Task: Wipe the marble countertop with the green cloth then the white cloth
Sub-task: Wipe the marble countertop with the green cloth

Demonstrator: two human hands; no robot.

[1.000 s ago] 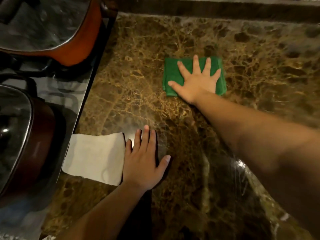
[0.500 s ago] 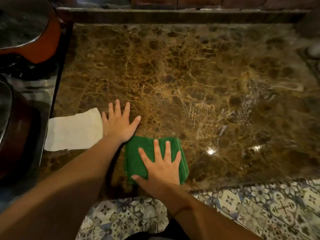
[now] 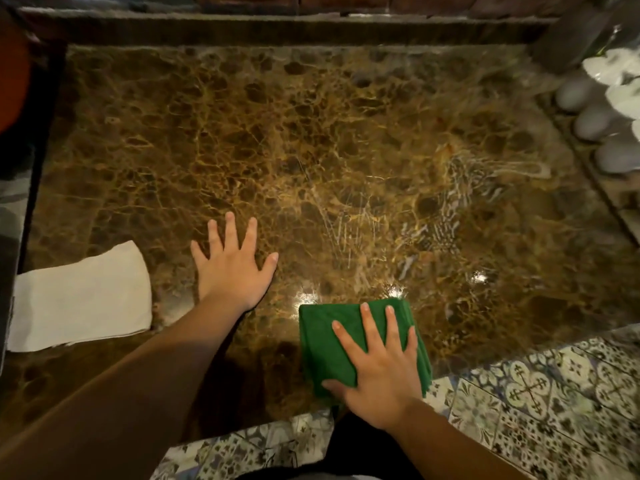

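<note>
The brown veined marble countertop [image 3: 311, 140] fills the view and shows wet streaks right of centre. A folded green cloth [image 3: 322, 341] lies at the counter's front edge. My right hand [image 3: 377, 365] presses flat on it with fingers spread. My left hand [image 3: 232, 268] rests flat on bare marble to the left, fingers apart, holding nothing. A folded white cloth [image 3: 79, 296] lies at the left edge, a short gap left of my left hand.
A dark stove [image 3: 14, 188] borders the counter on the left, with an orange pot's rim [image 3: 14, 74] at top left. White rounded objects [image 3: 595, 109] sit along the right edge. A raised ledge [image 3: 277, 26] runs along the back. Patterned floor tiles [image 3: 540, 393] lie below the front edge.
My right hand dragged the green cloth from the far middle of the counter to the front edge, then a little to the right. My left hand stayed flat beside the white cloth.
</note>
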